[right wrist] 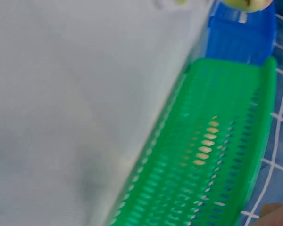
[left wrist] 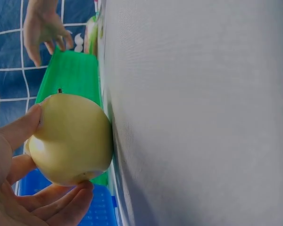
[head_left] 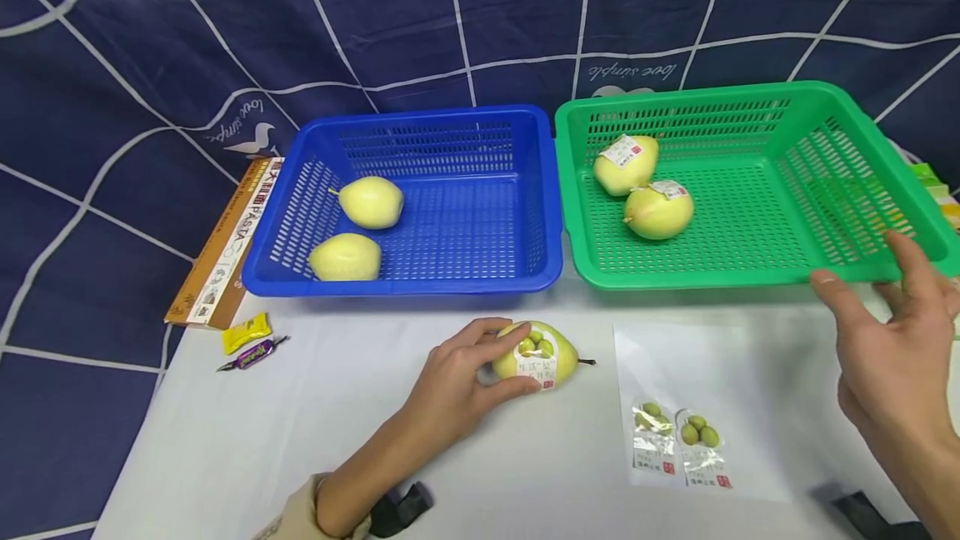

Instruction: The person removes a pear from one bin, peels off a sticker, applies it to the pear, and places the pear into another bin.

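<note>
My left hand (head_left: 457, 369) grips a yellow pear (head_left: 558, 354) lying on the white table, thumb on the near side and fingers on the far side. A label with green fruit pictures and writing sits on the pear's upper face, its stem pointing right. The left wrist view shows the pear (left wrist: 75, 139) between thumb and fingers. My right hand (head_left: 903, 340) hovers with spread fingers at the near right edge of the green basket (head_left: 720, 276), holding nothing. Below that basket, a white sheet (head_left: 690, 357) carries two fruit labels (head_left: 678, 444).
Two pears (head_left: 660, 211) with labels lie in the green basket. The blue basket (head_left: 405, 286) beside it holds two unlabelled pears (head_left: 371, 202). At the left are a pasta box (head_left: 225, 248), a yellow packet (head_left: 246, 333) and a purple candy (head_left: 255, 354).
</note>
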Available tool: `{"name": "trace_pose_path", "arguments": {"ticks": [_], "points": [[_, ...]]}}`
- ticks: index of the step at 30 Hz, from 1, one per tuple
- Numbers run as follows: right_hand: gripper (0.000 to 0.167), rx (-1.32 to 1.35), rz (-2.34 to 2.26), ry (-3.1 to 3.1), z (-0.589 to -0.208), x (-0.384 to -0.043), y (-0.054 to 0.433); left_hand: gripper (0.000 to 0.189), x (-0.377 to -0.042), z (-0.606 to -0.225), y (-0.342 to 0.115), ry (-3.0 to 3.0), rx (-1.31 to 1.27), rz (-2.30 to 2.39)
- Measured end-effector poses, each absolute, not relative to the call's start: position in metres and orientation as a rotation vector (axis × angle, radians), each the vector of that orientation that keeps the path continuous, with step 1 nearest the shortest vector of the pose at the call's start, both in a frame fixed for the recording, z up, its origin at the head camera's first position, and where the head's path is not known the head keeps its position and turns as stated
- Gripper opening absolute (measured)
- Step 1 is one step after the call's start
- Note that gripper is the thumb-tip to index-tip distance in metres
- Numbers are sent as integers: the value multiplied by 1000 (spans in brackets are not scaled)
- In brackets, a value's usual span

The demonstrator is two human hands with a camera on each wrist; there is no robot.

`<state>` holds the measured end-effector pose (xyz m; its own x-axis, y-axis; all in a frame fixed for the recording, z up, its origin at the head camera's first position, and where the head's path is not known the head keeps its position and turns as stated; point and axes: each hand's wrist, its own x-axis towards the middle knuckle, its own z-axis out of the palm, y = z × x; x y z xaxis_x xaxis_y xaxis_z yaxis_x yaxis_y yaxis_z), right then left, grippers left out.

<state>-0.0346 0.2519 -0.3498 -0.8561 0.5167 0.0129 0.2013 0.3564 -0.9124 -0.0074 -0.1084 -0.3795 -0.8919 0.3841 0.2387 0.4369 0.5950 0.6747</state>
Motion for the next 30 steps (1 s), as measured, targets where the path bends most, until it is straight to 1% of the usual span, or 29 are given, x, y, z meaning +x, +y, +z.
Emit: {"name": "trace_pose_path", "arguments": {"ticks": [6, 10, 18, 21, 24, 28, 30], "points": [[70, -593, 1683, -2301, -360, -36, 255, 60, -7, -379, -106, -2751, -702, -1208], [72, -611, 1641, -2293, -365, -40, 250, 61, -7, -378, -106, -2762, -688, -1230], [58, -633, 1589, -2190, -371, -44, 241, 59, -8, -380, -107, -2841, -688, -1349], [56, -636, 1584, -2177, -372, -45, 239, 57, -9, -382, -109, -2856, -711, -1487], [55, -633, 1599, -2164, -371, -45, 238, 55, -12, -385, -110, -2786, -719, -1742], [54, -643, 1612, -2163, -370, -44, 239, 54, -13, -386, -109, -2658, -656, -2058], [53, -659, 1603, -2169, -369, -45, 239, 56, -14, -383, -107, -2635, -634, -2127]]}}
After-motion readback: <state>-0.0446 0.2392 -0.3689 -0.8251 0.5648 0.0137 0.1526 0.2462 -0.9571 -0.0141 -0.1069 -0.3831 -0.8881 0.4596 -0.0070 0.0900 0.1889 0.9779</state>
